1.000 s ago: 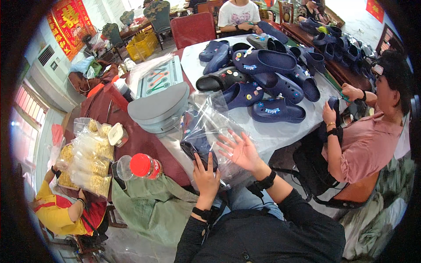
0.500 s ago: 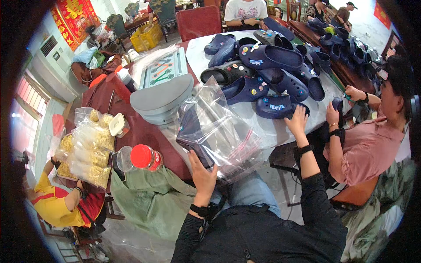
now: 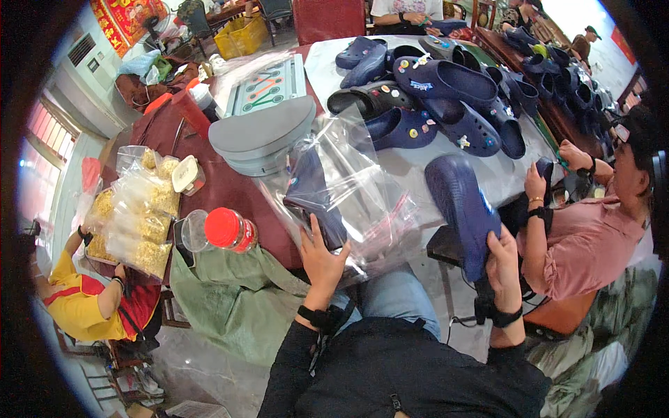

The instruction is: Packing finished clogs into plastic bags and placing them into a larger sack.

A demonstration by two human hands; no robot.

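My right hand (image 3: 503,268) grips a navy clog (image 3: 454,191) by one end, its ridged sole turned partly toward me, above the table's near edge. Another navy clog (image 3: 315,184) lies inside a clear plastic bag (image 3: 369,202). My left hand (image 3: 323,265) has its fingers and thumb around the near end of that bagged clog. Beyond the bag, a pile of navy clogs (image 3: 446,83) with small colourful charms covers the white-topped part of the table. One darker clog (image 3: 373,97) sits among them.
Left of the bag stand a grey rounded case (image 3: 265,136) and a red-lidded jar (image 3: 230,230). Bags of yellowish pieces (image 3: 150,230) lie farther left, beside a person in yellow and red (image 3: 97,299). At right, a person in pink (image 3: 592,237) handles a dark item.
My right hand has taken a navy clog off the near edge of the pile and drawn it toward me, tilting it up. My left hand stays at the bagged clog.
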